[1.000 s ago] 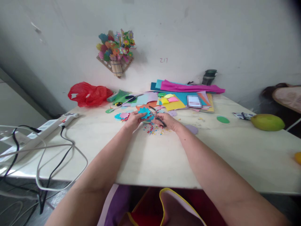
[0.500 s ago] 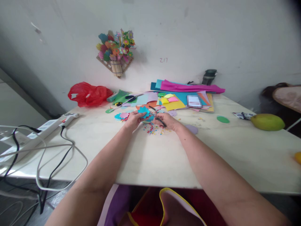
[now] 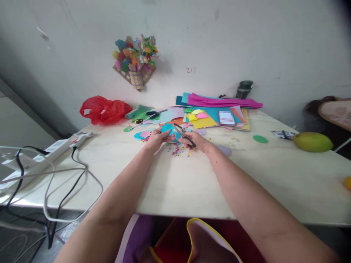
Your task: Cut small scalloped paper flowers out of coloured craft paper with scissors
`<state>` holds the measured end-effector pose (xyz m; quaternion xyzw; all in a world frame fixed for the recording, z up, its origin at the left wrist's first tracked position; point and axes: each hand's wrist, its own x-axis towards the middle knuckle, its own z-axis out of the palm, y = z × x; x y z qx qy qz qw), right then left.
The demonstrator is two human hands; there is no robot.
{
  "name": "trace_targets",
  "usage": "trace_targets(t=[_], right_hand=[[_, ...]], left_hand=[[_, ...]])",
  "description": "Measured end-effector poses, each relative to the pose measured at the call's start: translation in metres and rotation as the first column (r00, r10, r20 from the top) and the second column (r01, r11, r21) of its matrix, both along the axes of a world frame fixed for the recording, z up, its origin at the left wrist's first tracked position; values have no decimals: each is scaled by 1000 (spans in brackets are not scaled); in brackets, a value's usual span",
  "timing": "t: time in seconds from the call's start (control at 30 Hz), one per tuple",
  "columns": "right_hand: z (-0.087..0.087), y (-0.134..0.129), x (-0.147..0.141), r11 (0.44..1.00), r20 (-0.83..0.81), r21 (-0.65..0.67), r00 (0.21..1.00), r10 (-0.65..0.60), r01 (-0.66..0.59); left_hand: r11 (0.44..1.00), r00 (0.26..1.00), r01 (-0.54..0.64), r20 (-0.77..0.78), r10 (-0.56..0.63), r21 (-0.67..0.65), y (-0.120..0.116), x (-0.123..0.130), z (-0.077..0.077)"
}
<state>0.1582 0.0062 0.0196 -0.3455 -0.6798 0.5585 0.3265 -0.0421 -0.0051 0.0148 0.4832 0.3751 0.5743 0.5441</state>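
Between the fingers of my left hand (image 3: 157, 138) is a blue paper flower (image 3: 167, 128) with a scalloped edge. My right hand (image 3: 197, 141) grips a pair of dark-handled scissors (image 3: 189, 140), whose blades point up and left beside the flower. Small coloured paper scraps (image 3: 179, 150) lie on the table under both hands. Left of my left hand rest cut paper flowers, among them a pink one (image 3: 144, 135). A lilac paper circle (image 3: 224, 150) lies right of my right wrist.
A red plastic bag (image 3: 105, 109), a second pair of scissors (image 3: 153, 114) and coloured paper sheets (image 3: 205, 122) lie towards the wall. Power strips (image 3: 41, 157) with loose cables are at left. A green paper oval (image 3: 260, 138) and a yellow-green fruit (image 3: 312, 141) sit at right.
The blue flower has turned slightly in my left fingers, and those fingers have shifted on it. The scissors have moved a little in my right hand. The rest looks the same.
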Motion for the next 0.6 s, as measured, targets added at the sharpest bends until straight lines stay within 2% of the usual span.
trace_targets(t=[0.23, 0.43, 0.6], right_hand=[[-8, 7, -7, 994, -94, -17, 990, -108, 107], [-26, 26, -11, 974, -169, 150, 975, -141, 167], [-22, 23, -14, 967, -248, 119, 950, -190, 225]], left_hand=[[995, 994, 93, -50, -94, -35, 3, -3, -5], [992, 990, 110, -84, -115, -56, 2, -1, -4], [986, 979, 158, -119, -164, -53, 2, -1, -3]])
